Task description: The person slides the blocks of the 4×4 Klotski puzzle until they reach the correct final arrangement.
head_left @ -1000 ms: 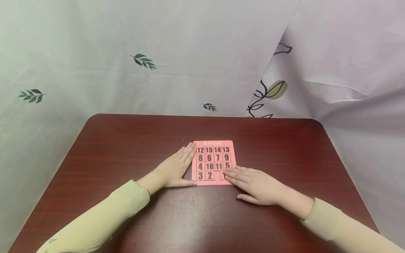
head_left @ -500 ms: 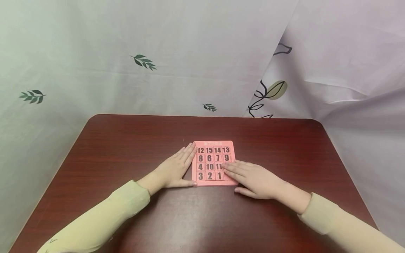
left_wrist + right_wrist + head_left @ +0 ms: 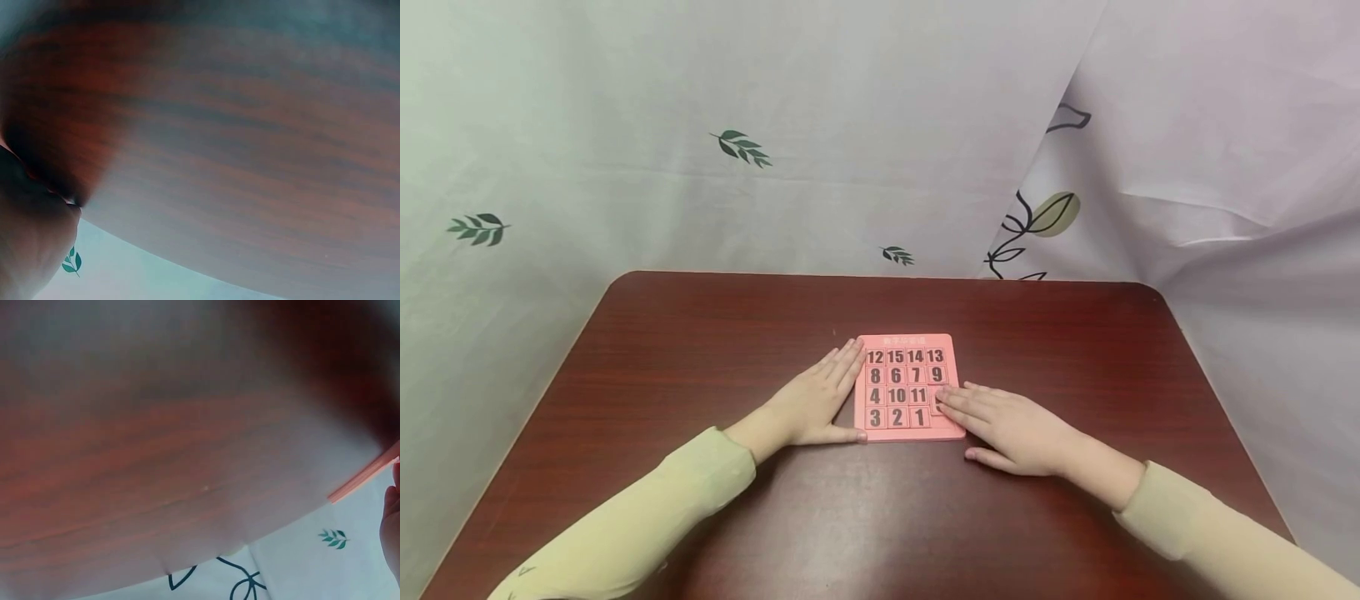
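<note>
A pink number sliding puzzle (image 3: 906,435) lies flat on the table in the head view. Its top row reads 12, 15, 14, 13 and its bottom row 3, 2, 1. My left hand (image 3: 815,398) rests along the puzzle's left side, fingers straight at the upper corner and thumb at the lower one. With straight fingers, my right hand (image 3: 1011,427) presses a tile (image 3: 935,402) in the right column, below the 9 tile (image 3: 936,375). That tile's number is mostly covered. The right wrist view catches the puzzle's edge (image 3: 362,479) near the fingers.
The dark red-brown wooden table (image 3: 715,333) has rounded far corners. Pale curtains (image 3: 850,125) with leaf prints hang behind it and at both sides. Both wrist views show mostly blurred tabletop.
The 1 tile has slid left, beside the 2. My right hand moved up to the right column, then slightly back down with the tile below 9. My left hand stays put.
</note>
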Available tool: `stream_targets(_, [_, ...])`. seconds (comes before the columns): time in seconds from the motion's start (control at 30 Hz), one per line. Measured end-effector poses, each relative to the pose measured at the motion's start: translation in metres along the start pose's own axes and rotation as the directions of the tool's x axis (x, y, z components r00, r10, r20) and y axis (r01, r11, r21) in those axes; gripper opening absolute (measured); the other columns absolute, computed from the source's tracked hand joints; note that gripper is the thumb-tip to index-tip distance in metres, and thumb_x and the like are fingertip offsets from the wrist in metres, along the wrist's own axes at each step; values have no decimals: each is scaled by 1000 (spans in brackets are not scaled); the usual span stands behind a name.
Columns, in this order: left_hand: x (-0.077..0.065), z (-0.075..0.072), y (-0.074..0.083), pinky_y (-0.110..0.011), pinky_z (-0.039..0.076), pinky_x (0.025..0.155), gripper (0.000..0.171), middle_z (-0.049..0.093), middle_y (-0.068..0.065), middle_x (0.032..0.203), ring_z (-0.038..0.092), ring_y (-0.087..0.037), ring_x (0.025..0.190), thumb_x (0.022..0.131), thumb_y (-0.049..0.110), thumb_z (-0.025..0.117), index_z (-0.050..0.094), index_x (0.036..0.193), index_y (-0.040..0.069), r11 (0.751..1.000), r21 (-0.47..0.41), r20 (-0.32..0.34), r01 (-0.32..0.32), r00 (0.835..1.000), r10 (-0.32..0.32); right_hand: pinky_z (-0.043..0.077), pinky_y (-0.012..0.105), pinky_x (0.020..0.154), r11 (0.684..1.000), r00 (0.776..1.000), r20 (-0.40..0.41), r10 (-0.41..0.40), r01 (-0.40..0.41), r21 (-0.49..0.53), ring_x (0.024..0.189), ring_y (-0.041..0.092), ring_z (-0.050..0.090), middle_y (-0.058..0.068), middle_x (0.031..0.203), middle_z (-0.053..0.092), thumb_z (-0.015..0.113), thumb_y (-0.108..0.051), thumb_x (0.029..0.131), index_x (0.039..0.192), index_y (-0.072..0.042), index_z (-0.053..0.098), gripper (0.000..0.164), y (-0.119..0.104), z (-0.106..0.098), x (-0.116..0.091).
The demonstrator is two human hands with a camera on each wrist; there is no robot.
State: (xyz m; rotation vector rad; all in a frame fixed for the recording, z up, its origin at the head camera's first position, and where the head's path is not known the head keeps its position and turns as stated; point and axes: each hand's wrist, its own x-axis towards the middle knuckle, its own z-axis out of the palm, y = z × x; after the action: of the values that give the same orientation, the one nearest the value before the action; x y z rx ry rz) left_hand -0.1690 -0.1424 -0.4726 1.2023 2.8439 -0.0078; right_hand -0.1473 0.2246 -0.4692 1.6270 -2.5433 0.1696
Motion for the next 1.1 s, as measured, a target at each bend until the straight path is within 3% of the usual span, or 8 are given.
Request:
stream_targets(0.23, [0, 1, -2, -49, 25, 135, 121, 13, -31, 175, 19, -42, 165, 92, 76, 60, 18, 165, -11, 1000, 13, 7, 8, 1000, -8, 51, 50, 118, 999, 998, -35, -44, 44, -11, 149, 30, 53, 10, 160, 56, 73, -42, 98, 154, -5, 54, 70, -11, 2, -8])
stream_targets(0.4, [1, 2, -1, -48, 23, 136, 122, 10, -30, 176, 15, -40, 166, 92, 78, 58, 16, 165, -10, 1000, 12, 20, 7, 1000, -7, 50, 50, 118, 999, 998, -44, -38, 38, -4, 149, 29, 54, 11, 160, 56, 75, -41, 96, 154, -5, 55, 71, -6, -1, -5])
stream_targets(0.53, [1, 3, -1, -48, 23, 136, 122, 10, -30, 176, 15, -40, 166, 92, 79, 57, 16, 166, -10, 1000, 12, 20, 5, 1000, -5, 47, 52, 120, 1000, 999, -36, 15, -14, 21, 150, 29, 52, 10, 162, 53, 74, -40, 97, 155, -5, 54, 70, 6, -5, 4])
stream_targets(0.7, [0, 3, -1, -48, 23, 136, 122, 10, -30, 176, 15, -41, 165, 92, 77, 59, 16, 166, -10, 1000, 4, 18, 6, 1000, -6, 43, 52, 125, 993, 994, 23, 108, -109, 35, 153, 31, 49, 10, 164, 52, 71, -43, 100, 156, -6, 53, 70, 21, -6, 18])
stream_targets(0.83, [0, 2, -1, -49, 25, 135, 121, 13, -32, 175, 19, -42, 164, 92, 75, 61, 18, 165, -12, 1000, -9, 0, -3, 1000, 3, 42, 51, 126, 990, 988, 74, 133, -136, 31, 154, 32, 47, 10, 164, 51, 68, -44, 101, 157, -5, 51, 70, 25, -5, 23])
stream_targets(1.1, [0, 1, 0, -48, 23, 136, 123, 10, -30, 175, 15, -41, 165, 92, 78, 59, 16, 166, -10, 1000, -1, 21, 14, 1000, -14, 46, 51, 123, 998, 997, 29, 66, -66, 2, 150, 32, 52, 11, 161, 55, 70, -44, 100, 155, -5, 55, 69, 13, -2, 12])
